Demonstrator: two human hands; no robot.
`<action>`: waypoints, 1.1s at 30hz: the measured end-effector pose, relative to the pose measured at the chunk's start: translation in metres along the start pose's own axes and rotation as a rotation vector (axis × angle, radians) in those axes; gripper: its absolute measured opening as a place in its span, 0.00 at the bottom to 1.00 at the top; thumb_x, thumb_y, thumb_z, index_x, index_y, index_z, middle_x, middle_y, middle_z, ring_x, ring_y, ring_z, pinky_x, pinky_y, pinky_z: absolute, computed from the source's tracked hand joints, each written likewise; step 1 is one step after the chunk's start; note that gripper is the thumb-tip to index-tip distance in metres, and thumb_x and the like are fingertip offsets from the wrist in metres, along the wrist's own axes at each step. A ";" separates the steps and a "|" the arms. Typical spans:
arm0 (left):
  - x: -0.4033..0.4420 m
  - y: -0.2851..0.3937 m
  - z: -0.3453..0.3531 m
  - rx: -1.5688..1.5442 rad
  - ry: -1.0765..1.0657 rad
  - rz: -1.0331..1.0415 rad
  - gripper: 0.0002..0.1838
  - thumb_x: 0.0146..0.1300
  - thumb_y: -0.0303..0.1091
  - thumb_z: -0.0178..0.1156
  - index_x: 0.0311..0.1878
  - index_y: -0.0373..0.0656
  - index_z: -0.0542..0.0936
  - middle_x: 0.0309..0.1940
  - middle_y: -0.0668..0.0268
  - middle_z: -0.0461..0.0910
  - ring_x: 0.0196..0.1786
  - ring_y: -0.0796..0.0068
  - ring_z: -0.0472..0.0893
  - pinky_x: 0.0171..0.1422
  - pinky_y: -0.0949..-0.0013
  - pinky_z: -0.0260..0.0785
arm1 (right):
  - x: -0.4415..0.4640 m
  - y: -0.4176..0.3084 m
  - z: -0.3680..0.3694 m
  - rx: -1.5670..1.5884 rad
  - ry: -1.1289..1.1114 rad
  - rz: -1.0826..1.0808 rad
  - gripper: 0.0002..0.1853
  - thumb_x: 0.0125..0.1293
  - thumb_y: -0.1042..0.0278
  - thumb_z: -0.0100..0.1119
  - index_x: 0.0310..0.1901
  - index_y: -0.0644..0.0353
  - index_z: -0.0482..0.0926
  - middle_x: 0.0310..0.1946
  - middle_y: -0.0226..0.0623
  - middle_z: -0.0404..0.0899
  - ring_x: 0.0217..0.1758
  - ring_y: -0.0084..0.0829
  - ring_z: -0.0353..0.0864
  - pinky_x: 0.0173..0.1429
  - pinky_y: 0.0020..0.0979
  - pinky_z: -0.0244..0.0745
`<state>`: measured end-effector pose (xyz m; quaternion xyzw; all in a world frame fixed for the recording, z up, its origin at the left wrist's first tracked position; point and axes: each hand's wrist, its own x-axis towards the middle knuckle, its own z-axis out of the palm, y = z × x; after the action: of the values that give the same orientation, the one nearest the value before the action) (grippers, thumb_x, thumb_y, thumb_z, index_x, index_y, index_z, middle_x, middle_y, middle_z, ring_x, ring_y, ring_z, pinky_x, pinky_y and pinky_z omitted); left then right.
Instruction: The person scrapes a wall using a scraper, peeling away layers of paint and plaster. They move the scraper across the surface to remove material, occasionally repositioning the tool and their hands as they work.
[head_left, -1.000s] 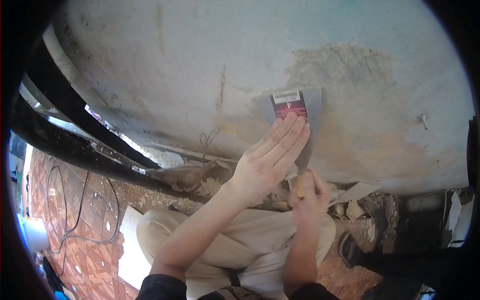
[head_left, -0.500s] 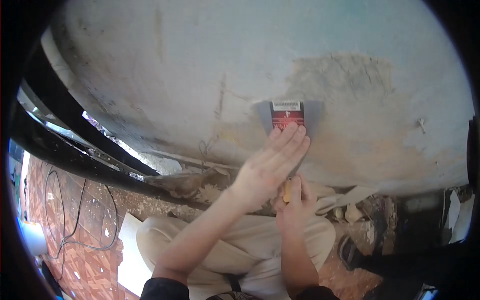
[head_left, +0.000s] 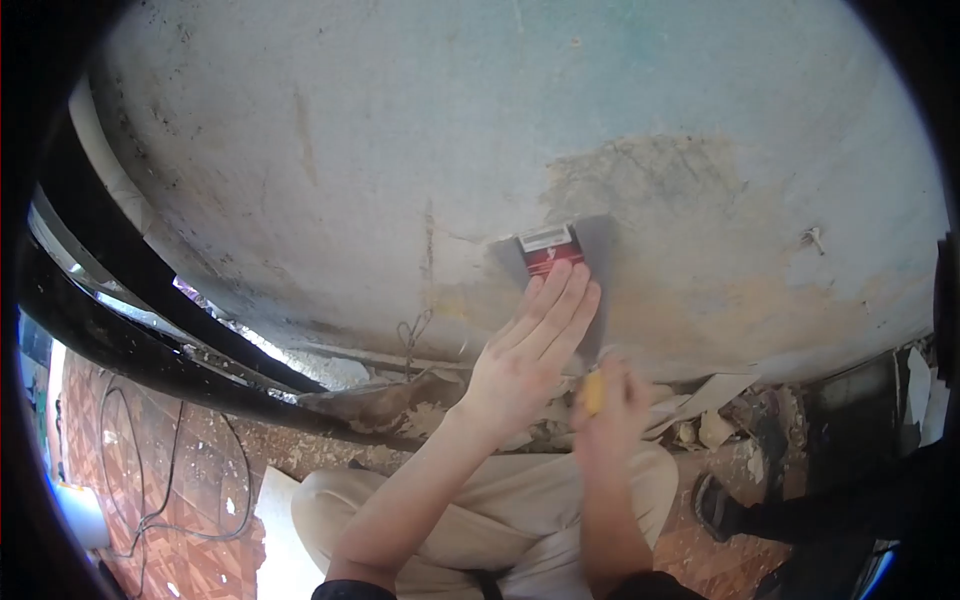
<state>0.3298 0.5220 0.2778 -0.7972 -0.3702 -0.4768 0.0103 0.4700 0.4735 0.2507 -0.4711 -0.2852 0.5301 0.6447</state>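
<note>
A wide metal scraper point(head_left: 597, 250) with a red and white label lies against the pale, stained wall point(head_left: 420, 120), its blade edge pointing up. My left hand point(head_left: 530, 355) presses flat on the blade, fingers stretched out over the lower part of the label. Lower and to the right, my right hand point(head_left: 610, 405) is closed round the scraper's yellow handle point(head_left: 594, 392), slightly blurred. Above the blade is a rough grey patch point(head_left: 650, 175) of wall.
Broken plaster and debris point(head_left: 715, 428) lie along the wall's foot. A black pipe point(head_left: 200, 365) slants down at the left, above a cable point(head_left: 175, 470) on the patterned floor. A dark-clad leg with a shoe point(head_left: 715, 505) is at the right.
The scraper has turned, its blade now tilting the other way from a second ago. My right hand has shifted right since half a second ago. The camera view has moved a little.
</note>
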 end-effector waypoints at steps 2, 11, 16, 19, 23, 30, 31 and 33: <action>-0.006 -0.002 0.002 0.058 -0.004 0.040 0.36 0.49 0.23 0.54 0.68 0.32 0.67 0.71 0.51 0.63 0.75 0.55 0.62 0.75 0.55 0.60 | -0.006 0.005 -0.001 0.080 -0.015 0.080 0.09 0.73 0.65 0.53 0.40 0.63 0.75 0.22 0.37 0.76 0.14 0.17 0.61 0.16 0.21 0.51; -0.005 -0.006 0.002 -0.024 -0.009 0.011 0.29 0.57 0.17 0.55 0.66 0.30 0.70 0.69 0.47 0.66 0.72 0.48 0.65 0.73 0.52 0.61 | 0.004 0.000 -0.038 0.158 -0.366 -0.050 0.17 0.72 0.68 0.52 0.60 0.62 0.73 0.34 0.41 0.79 0.17 0.16 0.59 0.18 0.19 0.54; -0.010 -0.008 0.002 0.050 0.031 0.006 0.32 0.56 0.26 0.52 0.68 0.32 0.67 0.71 0.51 0.64 0.74 0.55 0.63 0.75 0.54 0.58 | -0.028 0.051 -0.002 0.277 -0.240 -0.026 0.21 0.73 0.69 0.53 0.65 0.61 0.70 0.26 0.33 0.72 0.17 0.17 0.58 0.19 0.21 0.56; -0.005 -0.003 -0.005 -0.005 -0.008 -0.019 0.32 0.52 0.18 0.54 0.65 0.30 0.71 0.67 0.47 0.68 0.72 0.48 0.66 0.74 0.51 0.59 | -0.007 0.033 -0.021 0.241 -0.225 0.099 0.19 0.73 0.69 0.53 0.63 0.61 0.73 0.24 0.31 0.69 0.17 0.17 0.59 0.18 0.19 0.54; -0.001 -0.001 -0.004 -0.002 -0.019 -0.019 0.31 0.53 0.18 0.52 0.65 0.30 0.70 0.68 0.47 0.67 0.72 0.49 0.66 0.74 0.52 0.60 | 0.009 0.018 -0.021 0.129 -0.045 0.012 0.17 0.72 0.70 0.54 0.60 0.63 0.75 0.23 0.30 0.70 0.18 0.16 0.60 0.18 0.18 0.53; 0.004 0.001 -0.014 0.055 -0.085 -0.020 0.32 0.55 0.18 0.51 0.67 0.29 0.68 0.69 0.45 0.65 0.73 0.49 0.64 0.76 0.50 0.57 | 0.007 0.020 -0.025 0.102 -0.002 -0.047 0.15 0.71 0.71 0.56 0.56 0.64 0.77 0.22 0.30 0.72 0.17 0.14 0.61 0.18 0.17 0.53; 0.002 0.000 -0.011 0.038 -0.097 -0.027 0.32 0.55 0.19 0.51 0.67 0.29 0.68 0.69 0.45 0.65 0.73 0.49 0.64 0.75 0.50 0.57 | 0.012 0.006 -0.032 0.065 -0.098 -0.146 0.14 0.71 0.70 0.56 0.55 0.65 0.78 0.22 0.29 0.72 0.17 0.13 0.61 0.18 0.17 0.54; 0.001 0.003 -0.004 0.013 -0.056 -0.031 0.32 0.55 0.19 0.51 0.67 0.29 0.67 0.69 0.45 0.65 0.73 0.49 0.64 0.75 0.50 0.57 | 0.009 -0.001 -0.027 0.040 -0.039 -0.162 0.14 0.71 0.70 0.55 0.54 0.65 0.78 0.22 0.28 0.72 0.17 0.13 0.61 0.18 0.17 0.54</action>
<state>0.3288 0.5186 0.2816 -0.8043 -0.3857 -0.4520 -0.0022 0.4962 0.4742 0.2401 -0.4233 -0.3242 0.4907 0.6891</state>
